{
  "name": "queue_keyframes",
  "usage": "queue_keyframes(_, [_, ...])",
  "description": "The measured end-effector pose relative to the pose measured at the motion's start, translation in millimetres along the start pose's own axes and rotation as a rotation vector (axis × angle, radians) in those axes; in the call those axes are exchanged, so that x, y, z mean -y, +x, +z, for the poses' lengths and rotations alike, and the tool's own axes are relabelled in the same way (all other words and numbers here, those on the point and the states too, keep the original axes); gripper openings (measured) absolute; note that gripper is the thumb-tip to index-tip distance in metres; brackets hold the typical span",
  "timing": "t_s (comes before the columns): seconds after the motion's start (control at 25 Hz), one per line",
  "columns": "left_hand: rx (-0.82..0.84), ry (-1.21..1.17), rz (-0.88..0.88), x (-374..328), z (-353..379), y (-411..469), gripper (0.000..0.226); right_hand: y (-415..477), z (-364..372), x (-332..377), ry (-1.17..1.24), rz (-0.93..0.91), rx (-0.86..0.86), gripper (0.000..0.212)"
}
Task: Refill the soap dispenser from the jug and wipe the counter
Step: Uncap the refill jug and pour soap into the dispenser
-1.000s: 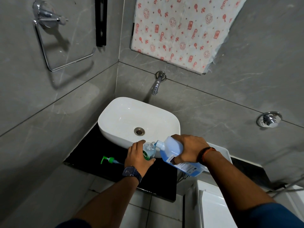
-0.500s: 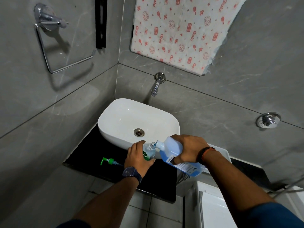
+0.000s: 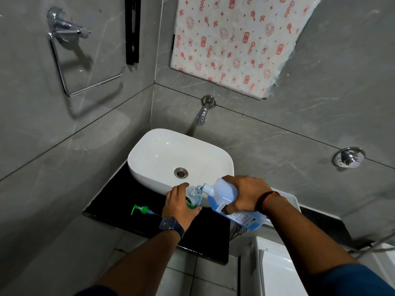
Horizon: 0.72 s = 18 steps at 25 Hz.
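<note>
Soap dispenser (image 3: 193, 198): clear bottle, green label, upright on black counter (image 3: 119, 199) at near rim of white basin (image 3: 162, 154); left hand (image 3: 179, 205) wrapped around it. Jug (image 3: 224, 196): blue liquid, tilted, spout at bottle mouth; right hand (image 3: 245, 193) closed over its body. Green pump head (image 3: 140, 210): lying on counter, left of bottle. Wall tap (image 3: 203, 113): beyond basin.

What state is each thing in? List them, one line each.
soap dispenser bottle: upright, pump off, held by the left hand.
jug: uncapped, tilted, spout at the bottle mouth, held by the right hand, blue liquid inside.
pump head: removed, lying on the black counter.
tap: no water running.
basin: empty, drain open.
towel ring: bare.
</note>
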<state>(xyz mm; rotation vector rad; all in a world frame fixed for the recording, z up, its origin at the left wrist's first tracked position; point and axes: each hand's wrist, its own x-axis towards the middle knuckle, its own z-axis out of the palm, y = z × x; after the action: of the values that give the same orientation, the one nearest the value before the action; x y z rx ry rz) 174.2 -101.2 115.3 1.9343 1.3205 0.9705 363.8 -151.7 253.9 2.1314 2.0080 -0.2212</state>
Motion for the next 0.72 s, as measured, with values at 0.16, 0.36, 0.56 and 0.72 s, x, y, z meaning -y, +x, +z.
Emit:
queue_keyframes(0.16, [-0.005, 0.003, 0.004, -0.6, -0.1, -0.7, 0.077, -0.1, -0.1, 0.5, 0.0, -0.002, 0.002, 0.091])
queue_keyframes(0.36, [-0.002, 0.003, -0.004, -1.0, 0.0, -0.1, 0.077, 0.0, -1.2, -0.1, 0.002, -0.001, 0.004, 0.091])
queue_keyframes(0.56, [0.005, 0.001, -0.011, -1.1, 0.8, 0.9, 0.078, 0.3, -2.8, -0.2, 0.004, 0.007, 0.001, 0.091])
queue_keyframes(0.72, [0.001, -0.002, -0.013, -0.6, 1.6, 0.8, 0.078, 2.0, -2.2, -0.9, -0.003, 0.009, 0.001, 0.09])
